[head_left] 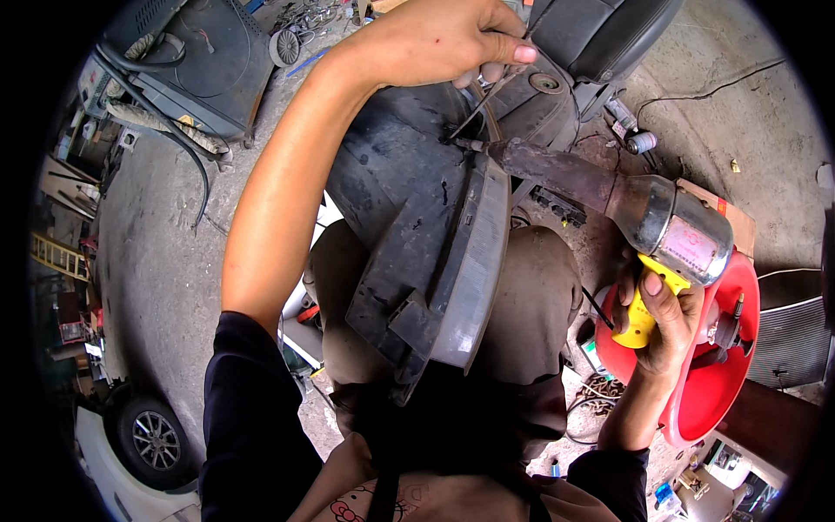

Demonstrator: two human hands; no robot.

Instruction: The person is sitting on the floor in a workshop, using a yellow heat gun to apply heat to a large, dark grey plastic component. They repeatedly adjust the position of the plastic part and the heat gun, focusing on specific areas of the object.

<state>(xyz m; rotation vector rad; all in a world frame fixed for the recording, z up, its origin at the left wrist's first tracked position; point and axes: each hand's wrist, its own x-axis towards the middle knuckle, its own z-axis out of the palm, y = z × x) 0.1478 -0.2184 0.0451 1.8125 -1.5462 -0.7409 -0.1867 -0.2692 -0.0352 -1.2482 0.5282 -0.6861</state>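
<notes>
A black plastic car part (391,191) with a pale grey strip along its right side lies across my lap, between my knees. Above its far end, my left hand (435,43) is closed in a pinch on a thin rod (478,109); the rod's lower tip reaches the part's far edge. My right hand (668,320) wraps round the yellow handle of a heat gun (648,209). Its long, scorched metal nozzle points left, with the narrow tip close to the rod's lower end. I cannot tell whether the tip touches the part.
A red plastic tub (744,313) with objects in it stands beside my right hand. Beyond the part is a black car seat (604,39), with spray cans (642,143) on the floor nearby. At far left are a machine with hoses (200,74) and a car wheel (155,439).
</notes>
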